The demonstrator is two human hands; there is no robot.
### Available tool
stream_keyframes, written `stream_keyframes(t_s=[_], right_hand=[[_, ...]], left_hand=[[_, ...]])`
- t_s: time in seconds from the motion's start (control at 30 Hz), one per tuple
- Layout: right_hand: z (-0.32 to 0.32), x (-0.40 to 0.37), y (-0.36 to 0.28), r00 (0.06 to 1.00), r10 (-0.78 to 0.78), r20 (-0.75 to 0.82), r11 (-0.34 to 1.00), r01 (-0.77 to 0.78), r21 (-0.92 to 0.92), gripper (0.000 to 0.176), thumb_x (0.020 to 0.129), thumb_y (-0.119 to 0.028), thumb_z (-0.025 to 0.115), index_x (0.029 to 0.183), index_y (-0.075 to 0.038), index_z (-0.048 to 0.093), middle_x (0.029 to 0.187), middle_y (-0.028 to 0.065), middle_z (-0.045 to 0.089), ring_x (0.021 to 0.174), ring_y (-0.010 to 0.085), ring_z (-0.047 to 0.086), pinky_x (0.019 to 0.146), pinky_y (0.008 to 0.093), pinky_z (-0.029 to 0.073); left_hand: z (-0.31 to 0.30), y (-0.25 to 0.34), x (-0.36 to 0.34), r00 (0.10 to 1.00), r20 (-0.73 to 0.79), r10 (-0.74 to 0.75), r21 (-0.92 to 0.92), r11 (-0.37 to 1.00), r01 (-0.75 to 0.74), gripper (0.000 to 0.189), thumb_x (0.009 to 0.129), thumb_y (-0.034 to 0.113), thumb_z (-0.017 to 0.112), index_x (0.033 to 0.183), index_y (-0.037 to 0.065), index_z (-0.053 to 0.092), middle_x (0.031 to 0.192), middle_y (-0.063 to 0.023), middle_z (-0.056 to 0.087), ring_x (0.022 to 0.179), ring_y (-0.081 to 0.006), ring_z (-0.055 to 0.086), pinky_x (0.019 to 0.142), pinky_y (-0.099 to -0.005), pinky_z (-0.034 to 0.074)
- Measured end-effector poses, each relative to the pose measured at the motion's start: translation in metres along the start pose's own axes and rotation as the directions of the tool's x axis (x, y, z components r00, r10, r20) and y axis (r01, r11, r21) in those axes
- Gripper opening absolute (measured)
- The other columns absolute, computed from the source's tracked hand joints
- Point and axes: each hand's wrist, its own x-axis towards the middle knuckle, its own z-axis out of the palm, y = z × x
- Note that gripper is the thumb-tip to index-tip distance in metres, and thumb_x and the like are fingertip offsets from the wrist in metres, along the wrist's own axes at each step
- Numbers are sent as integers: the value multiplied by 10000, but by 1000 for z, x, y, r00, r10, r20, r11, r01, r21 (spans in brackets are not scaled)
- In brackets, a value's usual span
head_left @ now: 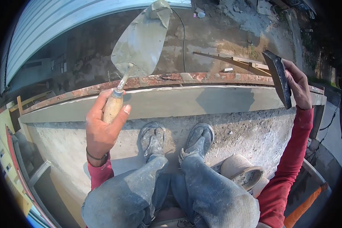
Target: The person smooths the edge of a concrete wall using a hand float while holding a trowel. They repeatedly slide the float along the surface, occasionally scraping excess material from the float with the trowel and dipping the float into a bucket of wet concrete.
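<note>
My left hand (pixel 104 125) is closed round the wooden handle of a trowel (pixel 138 45). Its broad blade points away from me over the wall's far edge, smeared with wet mortar and carrying a lump at the tip. On the right, my right hand (pixel 298 85) grips a dark, flat plastering float (pixel 277 78), held on edge above the wall; the grip itself is mostly hidden. Below both tools runs a smooth band of grey mortar (pixel 163 102) along the wall top. A shadow falls on it near the middle.
Brickwork (pixel 171 79) edges the band's far side, with a drop to the ground beyond. My sandalled feet (pixel 199 138) stand on a rough concrete ledge (pixel 254 133). A mortar-stained bucket (pixel 239 169) lies beside my right leg. Wooden boards (pixel 239 62) jut out past the wall.
</note>
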Motion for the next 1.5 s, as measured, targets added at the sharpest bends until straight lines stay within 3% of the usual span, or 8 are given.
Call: stream_keyframes(t_s=[0.07, 0.3, 0.53, 0.73, 0.97, 1.2, 1.33, 1.5], right_hand=[[38, -19, -22, 975, -170, -144, 985, 166, -35, 475, 1068, -196, 707, 1478, 15, 592, 1285, 54, 681, 1127, 118, 625, 1054, 270, 483], [124, -21, -70, 783, -604, -150, 637, 362, -680, 694, 722, -34, 809, 1399, -119, 684, 1160, 118, 627, 1047, 313, 632, 869, 423, 569], [134, -9, -72, 702, -709, -68, 452, 378, -808, 709, 694, -75, 813, 1386, -161, 690, 1192, 96, 636, 1021, 308, 628, 877, 442, 564], [132, -12, -65, 757, -652, -35, 474, 371, -798, 645, 709, -79, 790, 1345, -131, 703, 1182, 100, 649, 1039, 318, 629, 907, 453, 558], [97, -41, -34, 924, -375, 75, 691, 333, -642, 587, 684, -97, 758, 1270, -86, 728, 1149, 119, 646, 1058, 342, 613, 946, 476, 545], [131, -39, 5, 915, -380, 135, 551, 341, -761, 592, 717, -129, 777, 1305, -136, 706, 1171, 86, 635, 1067, 310, 606, 965, 458, 519], [149, -53, 2, 904, -328, 275, 649, 428, -629, 599, 715, -125, 783, 1307, -131, 694, 1154, 80, 629, 1051, 313, 599, 934, 476, 525], [147, -36, 6, 918, -390, 73, 639, 327, -696, 607, 722, -131, 801, 1318, -125, 685, 1157, 83, 631, 1059, 318, 596, 939, 472, 524]], left_hand=[[9, 0, 4, 998, 7, 68, 45, 997, -68, 391, 947, 141, 810, 1287, 1, 680, 936, -42, 724, 745, -118, 610, 686, -294, 523], [31, 23, 11, 967, 170, 191, 147, 965, -216, 439, 914, 167, 853, 1283, 3, 681, 955, -77, 725, 832, -115, 630, 755, -302, 546], [47, 35, 5, 941, 230, 250, 159, 944, -290, 420, 894, 188, 859, 1237, 8, 698, 909, -172, 767, 763, -217, 735, 733, -348, 568], [57, 40, 2, 912, 206, 356, 138, 912, -387, 424, 877, 143, 867, 1242, 6, 702, 934, -166, 777, 781, -213, 752, 730, -343, 575], [48, 36, 6, 964, 165, 207, 113, 967, -227, 442, 920, 131, 846, 1303, -4, 672, 977, -59, 727, 846, -102, 610, 778, -274, 529], [46, 25, 15, 986, 123, 108, 39, 993, -113, 401, 961, 99, 786, 1330, 2, 664, 1176, -67, 719, 1030, -116, 610, 911, -297, 515], [42, 23, 15, 987, 141, 73, 67, 994, -83, 388, 969, 92, 768, 1332, 1, 663, 1207, -76, 718, 1053, -128, 613, 939, -310, 511], [42, 20, 15, 987, 141, 75, 43, 996, -82, 392, 972, 91, 763, 1339, 4, 659, 1228, -78, 708, 1055, -131, 612, 947, -302, 504]])
